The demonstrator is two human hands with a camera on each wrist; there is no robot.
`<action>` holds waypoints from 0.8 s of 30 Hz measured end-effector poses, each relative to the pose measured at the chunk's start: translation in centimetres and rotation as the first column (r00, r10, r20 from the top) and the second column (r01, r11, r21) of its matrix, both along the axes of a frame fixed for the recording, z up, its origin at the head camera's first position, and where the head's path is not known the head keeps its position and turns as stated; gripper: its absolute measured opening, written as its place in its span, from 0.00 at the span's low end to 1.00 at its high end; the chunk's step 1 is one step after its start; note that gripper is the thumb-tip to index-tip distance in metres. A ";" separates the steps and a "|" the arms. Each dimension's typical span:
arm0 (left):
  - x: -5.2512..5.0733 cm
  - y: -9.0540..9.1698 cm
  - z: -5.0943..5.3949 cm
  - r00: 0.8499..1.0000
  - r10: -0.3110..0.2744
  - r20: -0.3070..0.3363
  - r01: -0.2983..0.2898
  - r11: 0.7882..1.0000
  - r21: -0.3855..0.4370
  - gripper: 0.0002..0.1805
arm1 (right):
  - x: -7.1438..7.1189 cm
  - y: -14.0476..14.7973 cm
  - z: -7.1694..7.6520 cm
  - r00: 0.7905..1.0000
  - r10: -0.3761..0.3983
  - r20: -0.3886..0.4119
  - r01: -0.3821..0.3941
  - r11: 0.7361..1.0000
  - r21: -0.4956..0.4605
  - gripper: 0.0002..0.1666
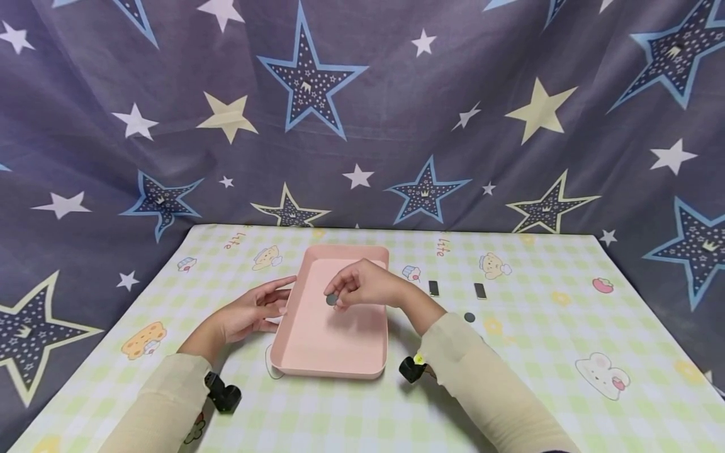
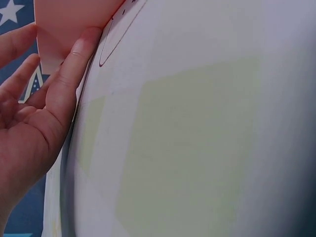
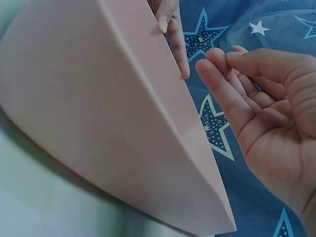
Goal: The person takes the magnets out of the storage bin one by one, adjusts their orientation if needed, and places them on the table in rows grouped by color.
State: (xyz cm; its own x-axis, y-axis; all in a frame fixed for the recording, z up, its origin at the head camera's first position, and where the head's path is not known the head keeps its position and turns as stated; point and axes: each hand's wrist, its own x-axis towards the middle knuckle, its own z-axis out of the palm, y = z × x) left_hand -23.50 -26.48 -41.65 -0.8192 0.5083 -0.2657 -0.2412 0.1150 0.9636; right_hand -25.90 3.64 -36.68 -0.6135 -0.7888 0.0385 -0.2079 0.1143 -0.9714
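Note:
Over the pink tray [image 1: 340,365], my right hand [image 1: 365,286] pinches a small dark round disc [image 1: 331,300] between thumb and fingers. In the right wrist view the disc [image 3: 226,47] shows as a thin dark edge at the fingertips, above the tray's rim. My left hand [image 1: 252,311] rests against the tray's left side, its fingers fairly straight. From the left wrist view, the thumb and fingertips of the left hand [image 2: 49,108] touch the outside of the pink wall [image 2: 74,29]. Inside the tray, only the bare floor and a hand's shadow show.
Right of the tray lie two small dark rectangular pieces, one nearer [image 1: 433,288] and one farther right [image 1: 480,290]. Another dark round disc [image 1: 469,317] lies just below them, near my right forearm. A checked cloth [image 1: 566,340] covers the table, and a star-patterned curtain [image 1: 391,126] hangs behind.

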 end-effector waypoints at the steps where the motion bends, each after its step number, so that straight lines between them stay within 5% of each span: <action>1: 0.0 0.0 0.0 1.000 0.004 0.001 -0.004 1.000 -0.003 0.39 | 0.0 0.0 0.0 1.000 0.000 0.010 0.000 1.000 -0.007 0.14; 24: 0.2 0.0 0.2 1.000 -0.007 -0.015 0.007 1.000 0.005 0.41 | 2.1 2.2 0.5 0.996 -0.076 0.050 0.082 0.988 -0.134 0.13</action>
State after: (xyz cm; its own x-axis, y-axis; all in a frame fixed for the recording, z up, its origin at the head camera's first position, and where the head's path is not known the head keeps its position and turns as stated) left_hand -23.28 -26.53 -41.43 -0.8194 0.5154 -0.2510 -0.2262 0.1117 0.9677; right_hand -23.76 5.88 -36.22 -0.6774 -0.7269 0.1131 -0.1592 -0.0052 -0.9872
